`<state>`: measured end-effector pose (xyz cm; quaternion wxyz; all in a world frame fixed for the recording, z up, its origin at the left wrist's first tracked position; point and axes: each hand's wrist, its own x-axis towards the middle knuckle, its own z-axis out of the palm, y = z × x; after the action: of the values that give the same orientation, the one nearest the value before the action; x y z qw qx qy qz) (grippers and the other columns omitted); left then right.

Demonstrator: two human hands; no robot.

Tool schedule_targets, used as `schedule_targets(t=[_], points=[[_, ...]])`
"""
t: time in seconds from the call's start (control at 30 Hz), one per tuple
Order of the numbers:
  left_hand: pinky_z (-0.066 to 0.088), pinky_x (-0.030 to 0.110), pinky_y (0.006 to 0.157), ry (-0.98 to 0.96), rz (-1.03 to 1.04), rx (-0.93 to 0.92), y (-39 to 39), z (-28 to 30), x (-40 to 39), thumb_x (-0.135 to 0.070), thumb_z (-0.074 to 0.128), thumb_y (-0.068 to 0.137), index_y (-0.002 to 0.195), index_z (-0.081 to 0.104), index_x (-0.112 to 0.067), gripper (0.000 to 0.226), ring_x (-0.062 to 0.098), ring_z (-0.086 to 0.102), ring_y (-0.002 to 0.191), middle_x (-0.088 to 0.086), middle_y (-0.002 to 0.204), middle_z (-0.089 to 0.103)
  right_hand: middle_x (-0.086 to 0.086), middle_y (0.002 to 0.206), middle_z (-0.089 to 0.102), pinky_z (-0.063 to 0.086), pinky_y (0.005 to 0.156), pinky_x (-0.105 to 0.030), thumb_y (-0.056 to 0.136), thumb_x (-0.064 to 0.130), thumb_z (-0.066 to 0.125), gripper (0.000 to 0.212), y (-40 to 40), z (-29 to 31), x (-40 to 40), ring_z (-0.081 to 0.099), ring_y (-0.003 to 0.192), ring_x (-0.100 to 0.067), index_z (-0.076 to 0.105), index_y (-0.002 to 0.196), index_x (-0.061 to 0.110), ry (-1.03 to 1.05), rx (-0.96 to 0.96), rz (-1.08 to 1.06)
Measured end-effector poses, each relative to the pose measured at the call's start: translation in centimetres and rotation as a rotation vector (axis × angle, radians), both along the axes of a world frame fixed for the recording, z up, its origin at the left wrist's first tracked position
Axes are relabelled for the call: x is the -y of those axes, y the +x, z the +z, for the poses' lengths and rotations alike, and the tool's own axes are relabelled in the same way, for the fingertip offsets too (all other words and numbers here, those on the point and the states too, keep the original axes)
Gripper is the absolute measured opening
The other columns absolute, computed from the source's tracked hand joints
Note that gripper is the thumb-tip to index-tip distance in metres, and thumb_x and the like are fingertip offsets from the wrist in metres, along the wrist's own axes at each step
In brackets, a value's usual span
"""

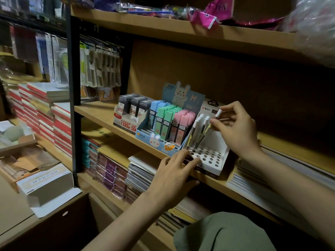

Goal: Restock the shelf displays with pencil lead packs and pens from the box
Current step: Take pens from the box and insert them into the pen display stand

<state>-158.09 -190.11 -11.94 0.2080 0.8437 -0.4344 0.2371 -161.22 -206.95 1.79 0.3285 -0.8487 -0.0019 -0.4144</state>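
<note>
Green knee [226, 232] cut off; left hand [174, 171] over pen display [208, 158] holes.

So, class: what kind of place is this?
Most likely a stationery shop: pastel pencil lead packs in a rabbit-printed blue display box, a white perforated pen display stand, and stacked spiral notebooks on wooden shelves.

On the shelf [101, 110] in front of you, the lead pack display [164, 124] stands between another lead display [129, 113] on its left and the pen stand [208, 153] on its right, with notebooks [139, 175] stacked below.
</note>
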Motion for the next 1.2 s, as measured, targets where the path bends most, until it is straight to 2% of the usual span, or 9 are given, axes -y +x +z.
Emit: schedule_targets(t=[0.2, 0.33, 0.5, 0.7, 0.87, 0.93, 1.03, 1.1, 1.2], points=[[0.03, 0.043, 0.111, -0.014, 0.002, 0.029, 0.5, -0.7, 0.3, -0.053, 0.049, 0.092, 0.148, 0.019, -0.036, 0.065, 0.024, 0.024, 0.142, 0.006, 0.154, 0.017, 0.012, 0.086, 0.064, 0.057, 0.064, -0.016, 0.08, 0.013, 0.077, 0.032, 1.3, -0.6, 0.5, 0.068, 0.072, 0.002, 0.054, 0.1, 0.023, 0.014, -0.016, -0.051], [0.032, 0.044, 0.109, -0.027, -0.01, 0.033, 0.8, -1.0, 0.4, -0.053, 0.05, 0.092, 0.147, 0.021, -0.036, 0.064, 0.024, 0.026, 0.14, 0.005, 0.153, 0.017, 0.015, 0.086, 0.064, 0.052, 0.061, -0.008, 0.08, 0.015, 0.078, 0.032, 1.4, -0.2, 0.8, 0.066, 0.074, 0.005, 0.055, 0.1, 0.024, -0.035, -0.015, -0.054], [0.034, 0.044, 0.107, -0.031, -0.001, 0.039, 1.2, -1.2, 0.5, -0.052, 0.051, 0.09, 0.147, 0.022, -0.037, 0.066, 0.025, 0.029, 0.14, 0.005, 0.152, 0.018, 0.017, 0.087, 0.061, 0.049, 0.063, -0.004, 0.081, 0.015, 0.077, 0.031, 1.1, -0.2, 0.3, 0.061, 0.081, 0.009, 0.057, 0.104, 0.021, -0.161, -0.006, -0.038], [0.037, 0.044, 0.106, -0.034, -0.004, 0.038, 1.1, -1.3, 0.6, -0.05, 0.055, 0.088, 0.147, 0.022, -0.037, 0.069, 0.025, 0.031, 0.138, 0.005, 0.152, 0.019, 0.005, 0.095, 0.065, 0.057, 0.069, -0.02, 0.082, 0.016, 0.075, 0.029, 0.9, -0.5, 0.0, 0.066, 0.088, -0.007, 0.056, 0.104, 0.016, -0.265, 0.024, -0.007], [0.037, 0.042, 0.105, -0.021, -0.021, 0.029, 1.4, -1.3, 0.6, -0.048, 0.057, 0.089, 0.147, 0.02, -0.039, 0.069, 0.024, 0.027, 0.14, 0.004, 0.153, 0.018, 0.01, 0.089, 0.062, 0.053, 0.064, -0.008, 0.081, 0.013, 0.077, 0.028, 1.4, -0.2, 0.3, 0.063, 0.081, 0.005, 0.057, 0.1, 0.017, -0.161, -0.005, -0.038], [0.037, 0.041, 0.105, -0.022, -0.027, 0.026, 1.6, -1.2, 0.5, -0.047, 0.055, 0.09, 0.147, 0.021, -0.039, 0.067, 0.023, 0.025, 0.14, 0.004, 0.153, 0.019, 0.012, 0.089, 0.062, 0.051, 0.064, -0.006, 0.081, 0.014, 0.077, 0.028, 1.2, -0.2, 0.2, 0.063, 0.082, 0.004, 0.057, 0.1, 0.019, -0.173, -0.024, -0.028], [0.04, 0.04, 0.101, -0.037, -0.038, 0.016, 1.6, -0.7, 0.4, -0.048, 0.043, 0.089, 0.145, 0.026, -0.039, 0.059, 0.023, 0.026, 0.139, 0.004, 0.152, 0.024, 0.011, 0.091, 0.062, 0.054, 0.066, -0.01, 0.082, 0.012, 0.075, 0.026, 0.9, -1.0, -0.2, 0.065, 0.083, 0.0, 0.056, 0.097, 0.02, -0.237, -0.061, 0.009], [0.041, 0.04, 0.1, -0.035, -0.04, 0.0, 1.6, -0.5, 0.3, -0.049, 0.035, 0.087, 0.145, 0.028, -0.039, 0.059, 0.024, 0.026, 0.139, 0.005, 0.152, 0.024, 0.006, 0.094, 0.063, 0.057, 0.068, -0.017, 0.083, 0.011, 0.074, 0.023, 1.0, -1.5, -0.2, 0.066, 0.086, -0.006, 0.057, 0.096, 0.019, -0.247, -0.058, -0.008], [0.04, 0.04, 0.1, -0.02, -0.045, -0.012, 1.6, -0.2, 0.2, -0.049, 0.033, 0.087, 0.145, 0.027, -0.039, 0.06, 0.024, 0.024, 0.14, 0.005, 0.153, 0.022, 0.0, 0.099, 0.062, 0.058, 0.074, -0.026, 0.085, 0.01, 0.072, 0.018, 1.6, -1.6, -0.1, 0.064, 0.088, -0.011, 0.061, 0.097, 0.014, -0.242, -0.068, -0.051]])
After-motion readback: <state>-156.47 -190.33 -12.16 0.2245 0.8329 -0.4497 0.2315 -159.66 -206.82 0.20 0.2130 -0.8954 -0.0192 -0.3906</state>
